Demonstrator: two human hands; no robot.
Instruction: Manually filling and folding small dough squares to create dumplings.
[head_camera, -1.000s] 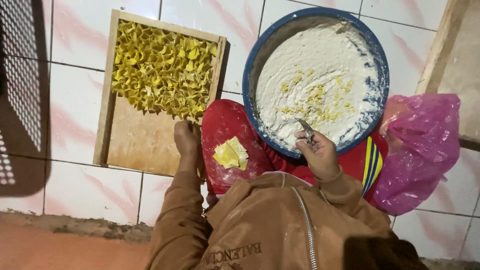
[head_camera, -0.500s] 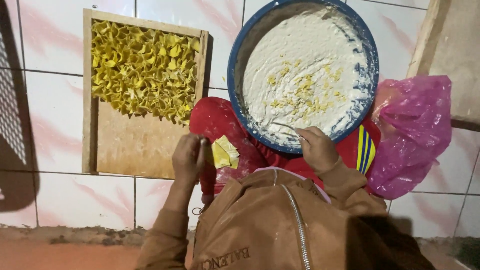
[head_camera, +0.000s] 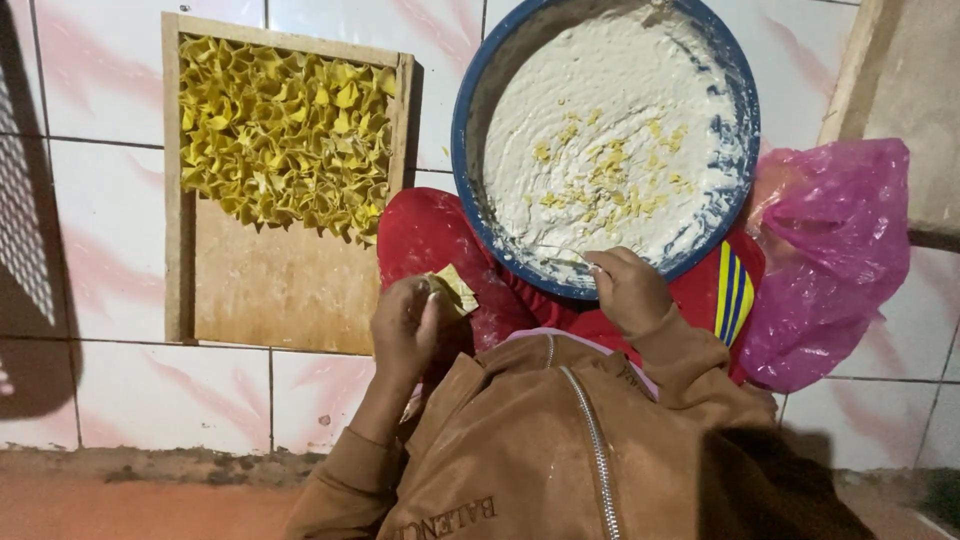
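My left hand (head_camera: 405, 325) holds a small yellow wrapper square (head_camera: 455, 290) above my red-trousered knee (head_camera: 440, 245). My right hand (head_camera: 625, 290) grips a thin metal utensil (head_camera: 565, 252) whose end lies in the white filling at the near rim of a big blue bowl (head_camera: 465, 150) that rests on my legs. Yellow crumbs are scattered over the white filling (head_camera: 600, 120). To the left, a wooden tray (head_camera: 275, 290) carries several folded yellow dumplings (head_camera: 280, 135) packed across its far half; its near half is bare wood.
A crumpled pink plastic bag (head_camera: 825, 260) lies to the right of the bowl. White tiles with pink streaks (head_camera: 100, 260) cover the floor. A dark perforated crate (head_camera: 20, 210) casts shadow at the left edge. A beige slab (head_camera: 905, 100) stands at top right.
My left hand lifted the yellow wrapper off my knee and now holds it. My right hand moved slightly down along the bowl's near rim. The camera view shifted closer.
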